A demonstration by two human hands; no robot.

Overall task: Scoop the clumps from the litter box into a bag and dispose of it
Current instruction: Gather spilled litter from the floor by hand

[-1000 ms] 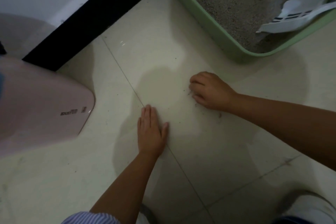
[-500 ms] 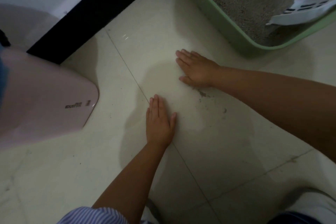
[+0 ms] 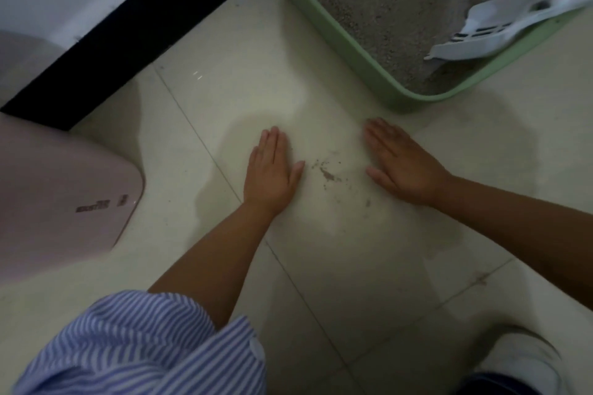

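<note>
We see the green litter box at the upper right of the frame, its near edge running diagonally from upper centre down to the right, filled with grey granular litter. A white slotted scoop lies across its right rim, blade pointing lower left. Our left hand and right hand lie flat and released on the tiled floor, flanking a scatter of spilled grains.
</note>
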